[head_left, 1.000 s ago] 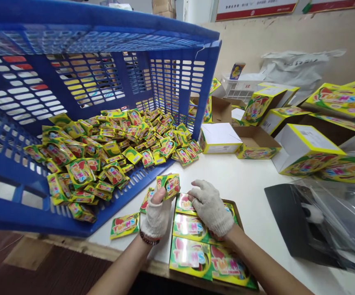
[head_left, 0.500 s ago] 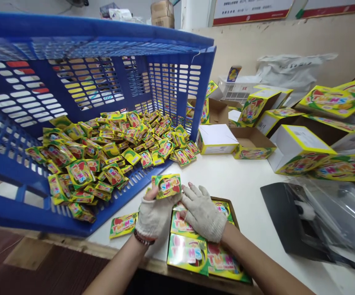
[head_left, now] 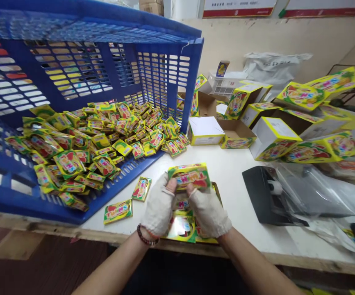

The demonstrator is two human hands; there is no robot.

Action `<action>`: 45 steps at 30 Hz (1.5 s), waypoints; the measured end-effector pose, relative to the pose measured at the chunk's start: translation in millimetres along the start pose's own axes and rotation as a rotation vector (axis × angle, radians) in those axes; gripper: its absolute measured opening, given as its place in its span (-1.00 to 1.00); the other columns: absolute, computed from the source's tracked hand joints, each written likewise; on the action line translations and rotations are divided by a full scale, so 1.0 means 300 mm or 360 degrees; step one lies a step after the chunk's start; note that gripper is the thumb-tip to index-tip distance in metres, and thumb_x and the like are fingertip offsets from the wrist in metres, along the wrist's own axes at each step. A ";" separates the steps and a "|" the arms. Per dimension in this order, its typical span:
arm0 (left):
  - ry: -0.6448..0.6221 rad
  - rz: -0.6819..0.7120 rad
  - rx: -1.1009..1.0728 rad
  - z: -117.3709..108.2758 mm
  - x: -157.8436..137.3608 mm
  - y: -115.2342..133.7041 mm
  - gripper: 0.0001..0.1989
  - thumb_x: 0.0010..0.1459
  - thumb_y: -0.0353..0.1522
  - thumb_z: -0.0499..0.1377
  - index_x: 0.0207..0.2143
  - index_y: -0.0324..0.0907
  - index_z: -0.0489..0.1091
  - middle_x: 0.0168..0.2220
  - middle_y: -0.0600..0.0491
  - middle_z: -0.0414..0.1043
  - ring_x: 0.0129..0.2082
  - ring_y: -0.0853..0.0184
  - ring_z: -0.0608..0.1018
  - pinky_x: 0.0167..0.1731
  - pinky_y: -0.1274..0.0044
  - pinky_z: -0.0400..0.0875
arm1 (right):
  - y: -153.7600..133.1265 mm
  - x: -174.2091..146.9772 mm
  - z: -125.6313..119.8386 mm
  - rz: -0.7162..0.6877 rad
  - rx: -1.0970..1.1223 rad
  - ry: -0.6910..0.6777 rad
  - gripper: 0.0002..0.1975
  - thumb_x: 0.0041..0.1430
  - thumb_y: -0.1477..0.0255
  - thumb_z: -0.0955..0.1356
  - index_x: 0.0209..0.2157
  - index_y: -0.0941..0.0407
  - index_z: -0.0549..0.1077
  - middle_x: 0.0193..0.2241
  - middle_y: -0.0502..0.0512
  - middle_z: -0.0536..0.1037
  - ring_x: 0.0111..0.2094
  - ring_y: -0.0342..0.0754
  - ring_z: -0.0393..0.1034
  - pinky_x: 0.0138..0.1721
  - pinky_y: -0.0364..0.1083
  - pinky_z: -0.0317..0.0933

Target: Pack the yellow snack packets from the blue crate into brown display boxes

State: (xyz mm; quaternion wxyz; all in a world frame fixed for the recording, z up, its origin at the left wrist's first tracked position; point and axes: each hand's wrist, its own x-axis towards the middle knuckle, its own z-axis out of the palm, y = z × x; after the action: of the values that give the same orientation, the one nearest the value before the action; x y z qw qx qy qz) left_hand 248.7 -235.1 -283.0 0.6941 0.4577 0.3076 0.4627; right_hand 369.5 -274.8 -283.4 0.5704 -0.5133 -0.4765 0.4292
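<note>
Both hands wear white knit gloves with bare fingertips. Between them they hold up a small yellow-green candy box (head_left: 187, 175), my left hand (head_left: 159, 207) gripping its left end and my right hand (head_left: 210, 209) its right end, thumbs on the near face. Below the hands lies an open display box (head_left: 217, 194) packed with flat candy boxes (head_left: 182, 228), partly hidden by the gloves. Left of my left hand, two loose candy boxes, one upright in print (head_left: 141, 189) and one lying slantwise (head_left: 118, 211), rest on the white table.
A blue crate (head_left: 192, 82) tipped on its side spills a heap of candy boxes (head_left: 103, 141) at the left. Several display cartons (head_left: 276, 139) stand at the back right. A black tape dispenser (head_left: 257, 196) and clear plastic lie on the right of the table (head_left: 235, 176).
My right hand has lifted off the display box and joined my left on the held candy box. Another loose candy box now shows on the table. The whole view has shifted.
</note>
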 end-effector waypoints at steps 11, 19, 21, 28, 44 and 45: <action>0.0249 0.0065 0.2884 -0.381 0.017 0.004 -0.48 0.12 -0.06 0.07 0.01 -0.22 0.30 -0.12 -0.15 0.35 -0.13 0.08 0.48 -0.18 0.36 0.34 | -0.042 -0.055 -0.264 0.0224 -0.1383 -0.0810 -0.66 0.22 0.28 0.24 -0.13 0.09 0.56 -0.23 0.13 0.62 -0.23 0.07 0.50 -0.15 0.02 0.37; 0.0329 -0.0244 0.3109 -0.441 0.064 -0.073 -0.50 0.10 -0.16 0.07 0.04 -0.23 0.26 -0.14 -0.16 0.44 -0.20 0.04 0.51 -0.24 0.33 0.29 | -0.016 -0.087 -0.264 0.0078 -0.1678 -0.0829 -0.72 0.22 0.44 0.23 -0.23 0.07 0.58 -0.25 0.13 0.63 -0.23 0.03 0.50 -0.19 -0.05 0.34; 0.0383 -0.0155 0.2763 -0.438 0.053 -0.075 -0.53 0.10 -0.14 0.08 0.00 -0.20 0.28 -0.16 -0.11 0.46 -0.22 0.11 0.51 -0.23 0.35 0.32 | -0.006 -0.095 -0.260 0.0092 -0.1800 -0.0797 -0.74 0.22 0.48 0.23 -0.29 0.08 0.57 -0.33 0.11 0.62 -0.31 0.00 0.49 -0.25 -0.07 0.33; 0.0302 0.0156 0.0864 -0.246 -0.030 -0.065 -0.36 0.04 -0.11 0.21 0.12 -0.20 0.18 -0.08 -0.07 0.41 -0.11 0.21 0.52 -0.12 0.40 0.45 | 0.095 -0.182 -0.169 -0.0360 -0.1830 -0.0386 -0.81 0.25 0.47 0.24 -0.34 0.13 0.49 -0.26 0.16 0.53 -0.20 0.03 0.40 -0.12 0.02 0.30; 0.0035 0.1257 0.1730 -0.090 -0.048 -0.095 -0.39 0.07 -0.42 0.20 0.19 -0.10 0.16 -0.01 -0.09 0.36 -0.03 0.19 0.46 -0.06 0.31 0.45 | 0.116 -0.162 -0.185 -0.0457 -0.0882 0.0278 -0.65 0.32 0.31 0.18 0.08 0.10 0.30 -0.05 0.24 0.51 -0.05 0.04 0.45 -0.09 0.04 0.39; -0.0063 0.1402 0.1825 -0.076 -0.044 -0.085 -0.37 0.07 -0.46 0.17 0.20 -0.09 0.14 -0.03 -0.10 0.37 -0.04 0.18 0.46 -0.08 0.31 0.45 | 0.083 -0.141 -0.185 -0.0369 -0.0729 0.0285 -0.64 0.32 0.29 0.17 0.09 0.08 0.28 -0.05 0.23 0.50 -0.07 0.01 0.46 -0.11 0.00 0.40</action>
State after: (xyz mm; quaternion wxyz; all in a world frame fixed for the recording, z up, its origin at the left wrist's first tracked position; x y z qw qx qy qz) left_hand 233.6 -243.1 -315.4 0.0995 0.8397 0.2763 0.4569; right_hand 416.5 -323.4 -313.7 0.5246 -0.6068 -0.5645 0.1950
